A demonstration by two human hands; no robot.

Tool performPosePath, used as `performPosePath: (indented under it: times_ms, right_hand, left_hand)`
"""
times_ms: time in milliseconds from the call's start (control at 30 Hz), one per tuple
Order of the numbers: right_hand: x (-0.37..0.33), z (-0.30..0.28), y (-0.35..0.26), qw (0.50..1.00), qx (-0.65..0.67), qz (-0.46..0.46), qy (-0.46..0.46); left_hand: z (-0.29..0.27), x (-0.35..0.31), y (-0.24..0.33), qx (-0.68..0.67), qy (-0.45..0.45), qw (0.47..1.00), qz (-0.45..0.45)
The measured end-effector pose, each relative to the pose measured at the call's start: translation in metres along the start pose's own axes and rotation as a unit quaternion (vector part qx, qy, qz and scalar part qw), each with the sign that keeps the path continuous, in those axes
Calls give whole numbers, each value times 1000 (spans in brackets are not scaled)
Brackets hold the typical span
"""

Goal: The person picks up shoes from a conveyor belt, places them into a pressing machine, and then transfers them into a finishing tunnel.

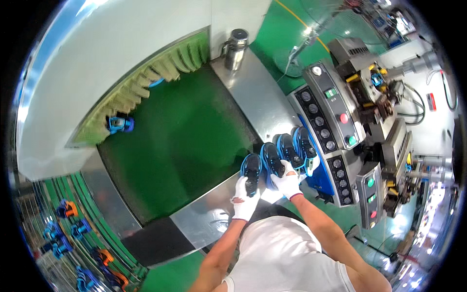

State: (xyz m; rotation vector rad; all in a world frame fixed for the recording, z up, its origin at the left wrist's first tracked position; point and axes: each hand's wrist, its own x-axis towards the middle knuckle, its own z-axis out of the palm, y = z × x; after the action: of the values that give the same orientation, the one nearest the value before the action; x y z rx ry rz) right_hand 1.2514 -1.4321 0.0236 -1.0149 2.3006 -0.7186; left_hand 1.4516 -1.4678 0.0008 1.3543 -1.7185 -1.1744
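Left hand (245, 200): pinching leftmost shoe (251, 169) by near end | right hand (287, 184): pinching second shoe (272, 156) likewise

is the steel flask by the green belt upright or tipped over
Upright: the flask stands on its base on the metal ledge, with its round lid at the top.
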Motion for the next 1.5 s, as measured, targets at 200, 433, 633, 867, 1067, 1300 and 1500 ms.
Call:
performPosePath:
  times_ms: [200,433,633,867,1067,1300,1500]
  right_hand:
    - [-40,-57,-38,983,139,117,18]
    - [-149,-163,-8,893,377,203,142]
    - [-297,-197,60,794,328,240,453]
    - [-532,-191,66,487,229,383,751]
    - [-693,-213,65,247,95,433,862]
    - [-796,-228,168,186,75,629,751]
    - [-849,-274,245,244,-17,728,641]
  left_hand:
    - [-52,38,16,-36,-34,980,-195]
    - [12,23,155,-58,-264,963,-14]
    - [107,-78,247,-11,-493,851,183]
    - [160,-277,329,-60,-769,597,221]
    - [214,-484,403,-82,-811,441,376]
    - [306,-735,347,-135,-808,365,442]
    - [344,-775,372,-112,-804,356,462]
